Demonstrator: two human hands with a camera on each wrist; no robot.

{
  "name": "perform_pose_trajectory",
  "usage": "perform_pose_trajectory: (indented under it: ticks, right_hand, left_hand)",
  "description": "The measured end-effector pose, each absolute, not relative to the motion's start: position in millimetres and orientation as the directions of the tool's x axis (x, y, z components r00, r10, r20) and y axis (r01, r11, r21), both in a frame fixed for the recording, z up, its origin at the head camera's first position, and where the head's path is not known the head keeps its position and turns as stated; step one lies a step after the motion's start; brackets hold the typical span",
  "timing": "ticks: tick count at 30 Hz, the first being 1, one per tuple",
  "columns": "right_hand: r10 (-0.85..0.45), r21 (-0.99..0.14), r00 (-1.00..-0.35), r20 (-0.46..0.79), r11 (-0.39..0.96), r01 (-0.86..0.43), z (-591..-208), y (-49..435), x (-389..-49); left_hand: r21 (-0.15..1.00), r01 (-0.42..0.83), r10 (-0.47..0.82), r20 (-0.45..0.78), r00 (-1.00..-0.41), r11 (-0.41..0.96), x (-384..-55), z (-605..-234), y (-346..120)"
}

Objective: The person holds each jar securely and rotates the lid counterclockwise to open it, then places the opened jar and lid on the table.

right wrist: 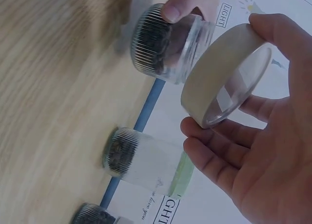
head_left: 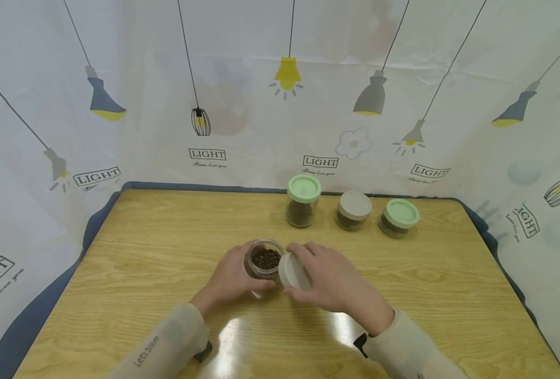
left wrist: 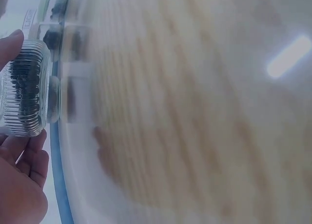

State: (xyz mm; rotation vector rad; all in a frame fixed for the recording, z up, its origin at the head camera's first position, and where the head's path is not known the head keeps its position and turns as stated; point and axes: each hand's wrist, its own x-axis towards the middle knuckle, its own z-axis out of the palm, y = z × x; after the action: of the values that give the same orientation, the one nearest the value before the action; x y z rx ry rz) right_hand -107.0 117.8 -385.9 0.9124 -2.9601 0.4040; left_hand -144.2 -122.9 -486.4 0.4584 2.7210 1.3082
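In the head view my left hand (head_left: 234, 273) grips an uncapped glass jar (head_left: 264, 272) round its side, its mouth facing up. Dark brown, coarse bits (head_left: 266, 258) lie inside the jar. Just right of the mouth, my right hand (head_left: 329, 276) holds a whitish lid (head_left: 294, 271) by its rim, tilted on edge. The right wrist view shows the thumb and fingers on opposite sides of that lid (right wrist: 219, 75), with the ribbed jar (right wrist: 163, 43) beyond it. From the left wrist, the jar's ribbed base (left wrist: 27, 90) shows between thumb and fingers. Whether the jar touches the table, I cannot tell.
Along the table's back stand a taller jar with a green lid (head_left: 304, 188), a low jar with a whitish lid (head_left: 355, 205) and a low jar with a green lid (head_left: 401, 213), each with dark contents. A lamp-printed curtain (head_left: 251, 131) surrounds the wooden table (head_left: 156, 231).
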Motion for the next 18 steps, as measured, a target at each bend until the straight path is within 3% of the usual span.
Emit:
perform_pose_trajectory:
  ticks: [18]
  right_hand:
    - [-0.582, -0.293, -0.812, 0.048, 0.769, -0.569, -415, 115, -93]
  left_hand:
    - [0.744, 0.144, 0.206, 0.009, -0.979, 0.652, -162, -475, -149]
